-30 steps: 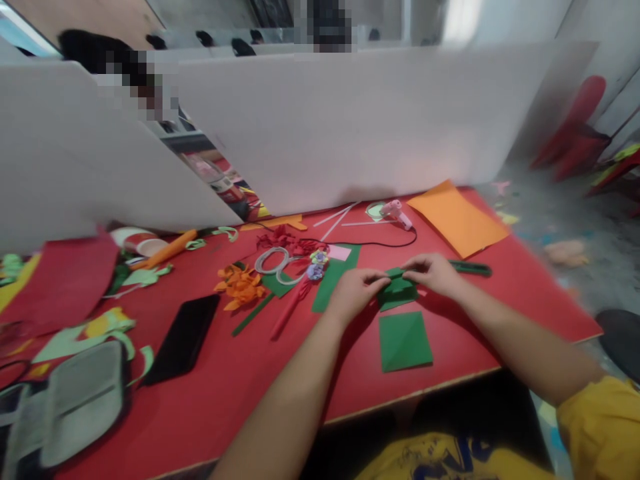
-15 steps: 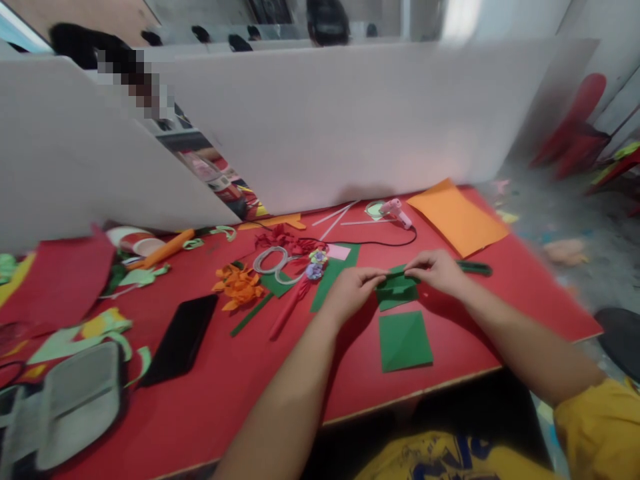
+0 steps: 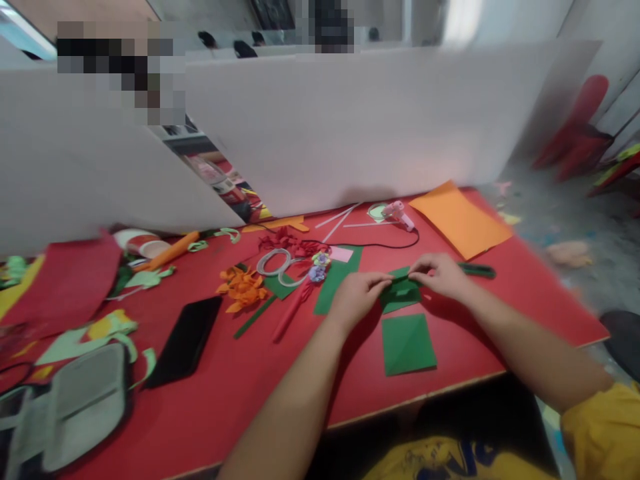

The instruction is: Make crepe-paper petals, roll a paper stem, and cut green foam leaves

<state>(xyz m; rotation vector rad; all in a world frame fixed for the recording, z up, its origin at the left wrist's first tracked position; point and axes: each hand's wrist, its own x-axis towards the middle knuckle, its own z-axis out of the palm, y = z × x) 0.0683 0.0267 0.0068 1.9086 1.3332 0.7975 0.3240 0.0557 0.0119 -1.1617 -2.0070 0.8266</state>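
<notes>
Between my hands is a small green paper sheet (image 3: 404, 298), its far edge pinched at both ends. My left hand (image 3: 361, 297) grips the left end between thumb and fingertips. At the right end my right hand (image 3: 440, 275) closes the same way on the edge. Just below, a second green paper square (image 3: 410, 345) lies flat on the red table (image 3: 470, 340), with a faint diagonal crease. A dark green cutter-like tool (image 3: 477, 270) lies beyond my right hand, partly hidden by it. To the left of my hands lies a larger green sheet (image 3: 333, 283).
Orange paper (image 3: 463, 220) and a pink glue gun (image 3: 399, 215) with a black cord lie at the back. Left are orange paper petals (image 3: 243, 288), red crepe pieces, a black phone-like slab (image 3: 185, 340) and a grey open case (image 3: 90, 407). White partitions (image 3: 375, 120) stand behind.
The view has shifted slightly, so everything sits a little further right and lower. Both hands keep their pinch on the green paper's far edge.
</notes>
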